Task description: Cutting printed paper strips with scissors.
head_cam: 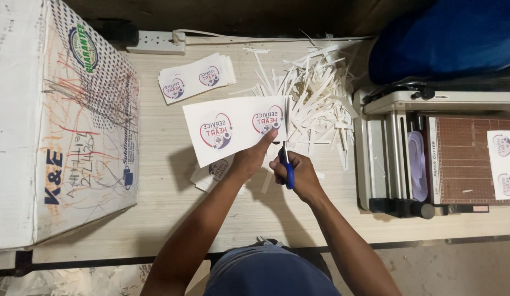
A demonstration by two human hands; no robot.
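left hand (254, 159) pinches white printed paper sheet (233, 129) | right hand (300, 176) grips blue-handled scissors (287, 167) at sheet's right edge | white paper strip pile (315, 93) just beyond, on light wooden table (162, 164)

We cannot see most of the scissors (288, 174): the right hand (299, 176) wraps the blue handles, and the blades vanish behind the sheet (233, 130). The left hand (250, 159) covers a stack (214, 174) beneath. The cutter (430, 159) and box (24, 126) run off the frame's edges.
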